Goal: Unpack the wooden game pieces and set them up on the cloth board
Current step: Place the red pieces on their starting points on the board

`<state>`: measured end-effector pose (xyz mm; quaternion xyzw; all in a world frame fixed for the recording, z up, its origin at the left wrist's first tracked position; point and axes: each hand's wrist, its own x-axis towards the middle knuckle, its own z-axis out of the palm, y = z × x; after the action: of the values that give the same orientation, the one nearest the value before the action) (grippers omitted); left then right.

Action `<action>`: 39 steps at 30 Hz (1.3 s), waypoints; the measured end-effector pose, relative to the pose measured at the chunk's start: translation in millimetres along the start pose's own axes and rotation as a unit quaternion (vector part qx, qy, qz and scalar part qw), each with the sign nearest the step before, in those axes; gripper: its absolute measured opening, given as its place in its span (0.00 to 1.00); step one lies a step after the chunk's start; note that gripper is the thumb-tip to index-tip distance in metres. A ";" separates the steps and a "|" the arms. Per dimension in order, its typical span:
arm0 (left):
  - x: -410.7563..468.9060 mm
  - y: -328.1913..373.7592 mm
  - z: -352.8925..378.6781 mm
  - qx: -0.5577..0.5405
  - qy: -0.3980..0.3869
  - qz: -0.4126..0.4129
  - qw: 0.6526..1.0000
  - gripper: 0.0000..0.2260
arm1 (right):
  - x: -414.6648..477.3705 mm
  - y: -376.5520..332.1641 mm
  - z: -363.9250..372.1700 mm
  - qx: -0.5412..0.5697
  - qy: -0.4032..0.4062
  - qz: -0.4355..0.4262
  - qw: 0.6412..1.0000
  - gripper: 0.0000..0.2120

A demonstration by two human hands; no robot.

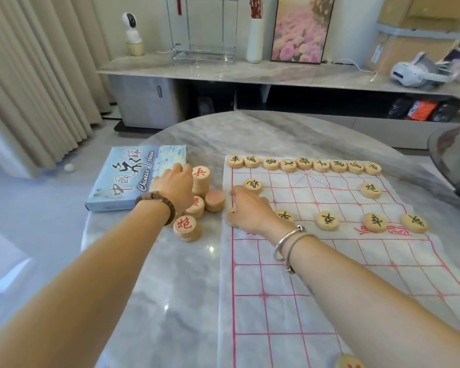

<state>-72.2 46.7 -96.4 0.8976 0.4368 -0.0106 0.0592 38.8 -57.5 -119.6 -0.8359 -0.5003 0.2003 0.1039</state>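
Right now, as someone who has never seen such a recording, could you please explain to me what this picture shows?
There is no machine here: a person works with two bare hands. The single picture comes from a camera worn on the head, looking forward and down. On the table lie a cloth board, a blue box and a pile of red-lettered pieces. On the board's far half stand black-lettered pieces. The left hand is at the pile; the right hand rests at the board's left edge. Whether either holds a piece is hidden by the hands themselves.
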 end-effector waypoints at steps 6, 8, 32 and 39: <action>11.0 -16.1 21.3 -0.026 -0.057 -0.033 0.998 0.20 | 31.9 -15.7 18.5 -0.013 0.009 -0.002 1.000 0.27; 14.0 -15.0 24.3 -0.017 -0.063 -0.023 0.998 0.18 | 42.0 -17.0 24.3 -0.024 0.021 0.006 0.999 0.27; 2.6 25.4 22.6 0.045 -0.036 -0.015 0.998 0.22 | -15.4 32.5 -19.9 0.029 0.090 0.024 0.995 0.25; -69.9 76.6 30.5 -0.023 -0.114 0.094 0.989 0.25 | -90.9 57.2 -6.0 0.071 0.019 0.074 0.995 0.21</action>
<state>-54.2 -58.3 -114.3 0.9261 0.3407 -0.0970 0.1302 48.8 -164.4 -114.7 -0.8647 -0.4198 0.2263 0.1577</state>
